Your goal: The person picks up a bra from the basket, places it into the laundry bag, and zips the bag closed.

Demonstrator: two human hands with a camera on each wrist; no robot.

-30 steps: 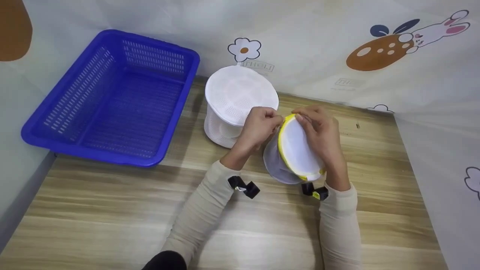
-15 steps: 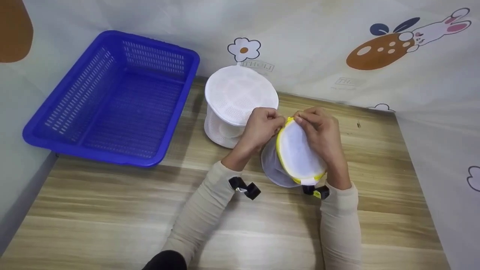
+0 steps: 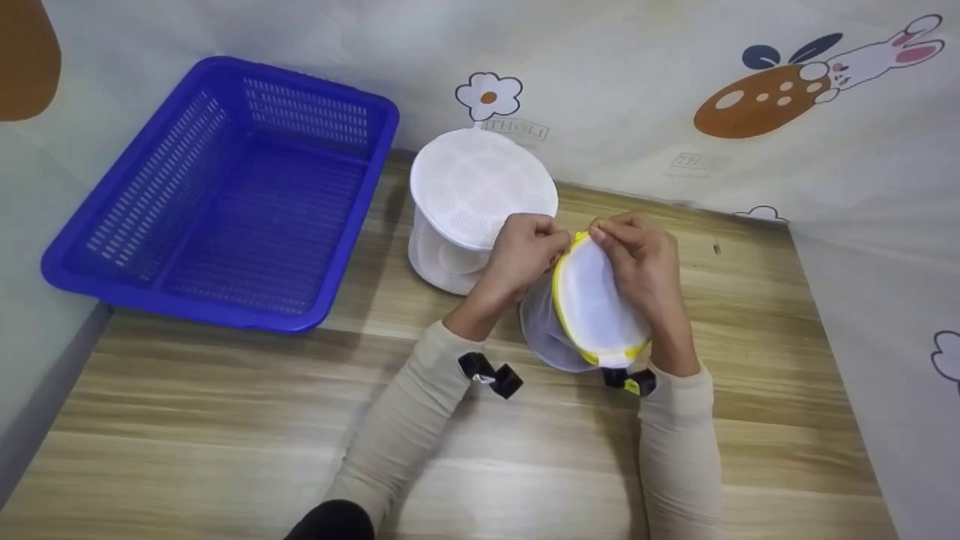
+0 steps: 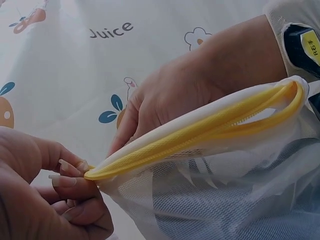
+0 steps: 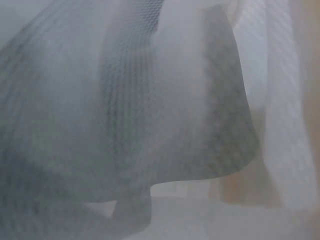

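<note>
A white mesh laundry bag (image 3: 600, 300) with a yellow zipper round its lid is tilted up between both hands. My left hand (image 3: 521, 251) pinches the near-left end of the yellow zipper (image 4: 185, 137), as the left wrist view shows. At the zipper's far end the two yellow edges stand apart in a narrow gap. Beside it, my right hand (image 3: 645, 262) pinches the lid's rim at the top, its fingertips mostly behind the bag in the left wrist view. Blurred mesh (image 5: 130, 100) fills the right wrist view, hiding that hand's fingers.
Another white mesh laundry bag (image 3: 480, 184), round-topped, stands upright on the wooden table (image 3: 225, 420), left of the hands. Farther left is a large blue plastic basket (image 3: 322, 315). A patterned sheet (image 3: 615, 67) hangs behind the table.
The held bag has shifted slightly left and down at its lower edge. My right fingers have drawn in from a looser spread to a tighter pinch on the rim.
</note>
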